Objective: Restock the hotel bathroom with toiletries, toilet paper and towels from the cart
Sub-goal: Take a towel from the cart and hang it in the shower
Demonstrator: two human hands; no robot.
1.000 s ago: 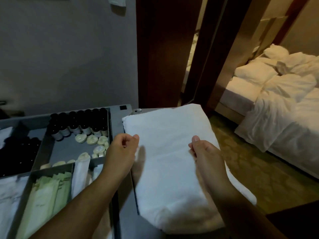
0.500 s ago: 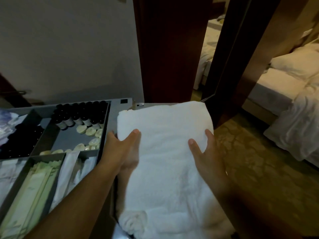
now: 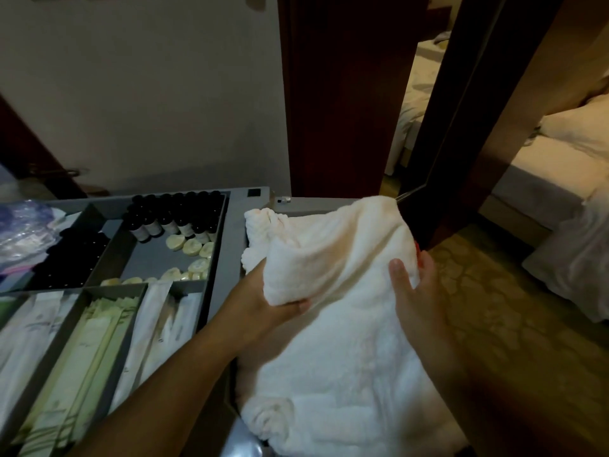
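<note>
2 hands | left hand, right hand grip 1 towel | 1 cart

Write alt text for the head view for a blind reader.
Two bare hands hold up the far end of a folded white terry towel on a grey cart: the left hand grips it from below, the right hand holds its right edge. Beside it, a divided tray holds small dark bottles, round pale soaps and wrapped sachets.
</note>
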